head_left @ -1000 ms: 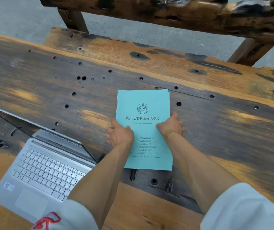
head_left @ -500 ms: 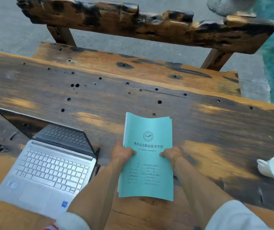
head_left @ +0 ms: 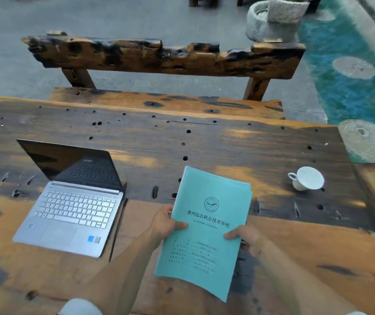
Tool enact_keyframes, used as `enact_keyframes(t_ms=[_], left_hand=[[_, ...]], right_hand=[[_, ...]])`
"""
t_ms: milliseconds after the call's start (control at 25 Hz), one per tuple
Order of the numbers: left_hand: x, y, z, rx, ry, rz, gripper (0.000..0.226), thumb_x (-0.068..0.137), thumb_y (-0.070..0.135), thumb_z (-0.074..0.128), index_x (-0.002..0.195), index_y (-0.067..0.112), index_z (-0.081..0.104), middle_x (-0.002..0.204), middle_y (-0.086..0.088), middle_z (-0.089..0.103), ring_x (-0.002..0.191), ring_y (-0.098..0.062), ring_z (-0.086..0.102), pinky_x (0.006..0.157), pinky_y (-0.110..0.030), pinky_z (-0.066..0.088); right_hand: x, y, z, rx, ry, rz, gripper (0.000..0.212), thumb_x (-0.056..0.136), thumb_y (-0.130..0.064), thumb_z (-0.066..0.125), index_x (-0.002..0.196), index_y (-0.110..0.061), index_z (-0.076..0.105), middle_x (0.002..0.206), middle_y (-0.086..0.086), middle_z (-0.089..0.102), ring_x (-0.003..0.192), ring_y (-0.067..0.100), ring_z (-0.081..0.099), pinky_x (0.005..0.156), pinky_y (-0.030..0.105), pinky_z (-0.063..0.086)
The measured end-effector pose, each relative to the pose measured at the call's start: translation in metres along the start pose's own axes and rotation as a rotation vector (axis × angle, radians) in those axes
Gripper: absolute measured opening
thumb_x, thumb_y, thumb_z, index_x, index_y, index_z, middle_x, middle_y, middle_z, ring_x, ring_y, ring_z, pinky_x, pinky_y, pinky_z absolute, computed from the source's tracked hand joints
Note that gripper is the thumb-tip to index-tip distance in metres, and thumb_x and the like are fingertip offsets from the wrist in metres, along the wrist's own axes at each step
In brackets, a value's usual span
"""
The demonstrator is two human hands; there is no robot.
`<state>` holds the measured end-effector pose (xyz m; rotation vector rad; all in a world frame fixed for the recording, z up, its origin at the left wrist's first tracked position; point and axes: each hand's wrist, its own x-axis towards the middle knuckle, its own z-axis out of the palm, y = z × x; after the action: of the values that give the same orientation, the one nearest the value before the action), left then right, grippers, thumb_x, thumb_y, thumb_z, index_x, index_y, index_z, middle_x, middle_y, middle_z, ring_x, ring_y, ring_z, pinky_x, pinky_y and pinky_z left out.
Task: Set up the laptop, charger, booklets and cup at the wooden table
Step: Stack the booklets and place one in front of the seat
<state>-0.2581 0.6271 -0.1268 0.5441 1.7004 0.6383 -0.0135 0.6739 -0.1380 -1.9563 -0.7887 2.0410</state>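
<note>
A stack of teal booklets [head_left: 207, 230] with a round emblem and printed text is held up off the wooden table [head_left: 204, 144], tilted to the right. My left hand [head_left: 166, 223] grips its left edge, thumb on the cover. My right hand [head_left: 245, 237] holds the right edge, thumb on top. A silver laptop [head_left: 68, 214] sits open at the left with a dark screen. A thin dark cable [head_left: 117, 228] runs along its right side. A white cup [head_left: 306, 178] lies on its side at the right. No charger brick shows.
A rough wooden bench [head_left: 163, 57] stands beyond the far table edge. Stone millstones [head_left: 275, 17] rest on the grey floor at the upper right, beside a teal water strip [head_left: 350, 96] with round stepping stones [head_left: 366, 142].
The booklets were lying flat under both hands in mid-table; they have been lifted and drawn toward me, now tilted. The view has pulled back, showing the cup and the bench.
</note>
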Motion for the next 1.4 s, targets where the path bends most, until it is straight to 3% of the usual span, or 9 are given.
enact_keyframes(t_ms=[280, 400, 520, 760, 840, 960, 1040, 1200, 1400], left_hand=[[-0.062, -0.034, 0.018, -0.019, -0.03, 0.201, 0.046, 0.072, -0.019, 0.069, 0.11, 0.006, 0.065, 0.105, -0.004, 0.075, 0.095, -0.022, 0.072, 0.065, -0.023, 0.057], [-0.081, -0.041, 0.015, 0.01, 0.036, 0.261, 0.047, 0.071, -0.022, 0.067, 0.102, 0.013, 0.068, 0.094, 0.009, 0.075, 0.086, -0.007, 0.069, 0.061, -0.016, 0.053], [-0.094, -0.05, 0.012, 0.061, 0.077, 0.323, 0.057, 0.072, -0.025, 0.064, 0.094, 0.029, 0.066, 0.095, 0.015, 0.069, 0.086, 0.002, 0.061, 0.062, -0.012, 0.053], [-0.089, -0.076, 0.0, 0.088, 0.052, 0.333, 0.061, 0.073, -0.024, 0.064, 0.094, 0.033, 0.066, 0.093, 0.017, 0.073, 0.088, -0.001, 0.064, 0.076, -0.026, 0.058], [-0.087, -0.079, -0.005, 0.101, 0.004, 0.332, 0.059, 0.074, -0.022, 0.066, 0.096, 0.033, 0.067, 0.089, 0.022, 0.074, 0.087, 0.005, 0.065, 0.079, -0.027, 0.059], [-0.081, -0.081, -0.01, 0.127, -0.045, 0.338, 0.056, 0.075, -0.018, 0.067, 0.099, 0.033, 0.068, 0.093, 0.019, 0.075, 0.09, 0.001, 0.067, 0.081, -0.029, 0.059], [-0.079, -0.082, -0.012, 0.144, -0.049, 0.346, 0.056, 0.072, -0.016, 0.067, 0.102, 0.032, 0.069, 0.098, 0.014, 0.075, 0.094, -0.005, 0.067, 0.081, -0.031, 0.059], [-0.078, -0.076, -0.011, 0.152, -0.06, 0.355, 0.061, 0.067, -0.02, 0.066, 0.103, 0.029, 0.067, 0.097, 0.015, 0.073, 0.089, 0.004, 0.065, 0.072, -0.016, 0.054], [-0.071, -0.069, -0.016, 0.178, -0.048, 0.377, 0.057, 0.067, -0.016, 0.074, 0.104, 0.027, 0.067, 0.103, 0.011, 0.072, 0.096, -0.006, 0.065, 0.073, -0.021, 0.054]], right_hand=[[-0.047, 0.029, -0.03, -0.106, 0.062, -0.374, 0.04, 0.062, 0.026, 0.07, 0.096, 0.005, 0.067, 0.096, 0.015, 0.073, 0.073, 0.023, 0.069, 0.059, 0.026, 0.057], [-0.061, 0.049, -0.027, -0.139, 0.088, -0.507, 0.042, 0.062, 0.018, 0.077, 0.09, -0.012, 0.069, 0.098, 0.009, 0.074, 0.084, 0.023, 0.068, 0.076, 0.032, 0.056], [-0.07, 0.074, -0.02, -0.14, 0.16, -0.56, 0.045, 0.063, 0.012, 0.08, 0.089, -0.022, 0.066, 0.092, 0.0, 0.073, 0.091, 0.023, 0.068, 0.075, 0.029, 0.053], [-0.087, 0.096, -0.008, -0.207, 0.211, -0.604, 0.08, 0.068, 0.003, 0.082, 0.128, -0.027, 0.038, 0.1, -0.013, 0.064, 0.091, 0.008, 0.061, 0.062, 0.008, 0.046], [-0.083, 0.101, -0.009, -0.219, 0.193, -0.559, 0.071, 0.066, 0.001, 0.083, 0.125, -0.024, 0.051, 0.101, -0.01, 0.067, 0.095, 0.011, 0.064, 0.068, 0.009, 0.049], [-0.084, 0.102, -0.008, -0.267, 0.257, -0.571, 0.052, 0.063, -0.006, 0.086, 0.096, -0.037, 0.061, 0.108, -0.005, 0.062, 0.1, 0.02, 0.064, 0.083, 0.031, 0.053], [-0.087, 0.097, -0.009, -0.307, 0.261, -0.589, 0.05, 0.064, -0.008, 0.086, 0.093, -0.038, 0.059, 0.112, -0.006, 0.055, 0.098, 0.014, 0.061, 0.087, 0.031, 0.051], [-0.084, 0.096, -0.01, -0.3, 0.134, -0.494, 0.047, 0.07, -0.003, 0.082, 0.111, -0.019, 0.065, 0.109, -0.001, 0.071, 0.103, 0.018, 0.066, 0.086, 0.029, 0.052], [-0.093, 0.084, -0.003, -0.369, 0.176, -0.538, 0.039, 0.077, 0.0, 0.075, 0.09, -0.035, 0.062, 0.097, -0.004, 0.07, 0.095, 0.017, 0.065, 0.082, 0.026, 0.05]])
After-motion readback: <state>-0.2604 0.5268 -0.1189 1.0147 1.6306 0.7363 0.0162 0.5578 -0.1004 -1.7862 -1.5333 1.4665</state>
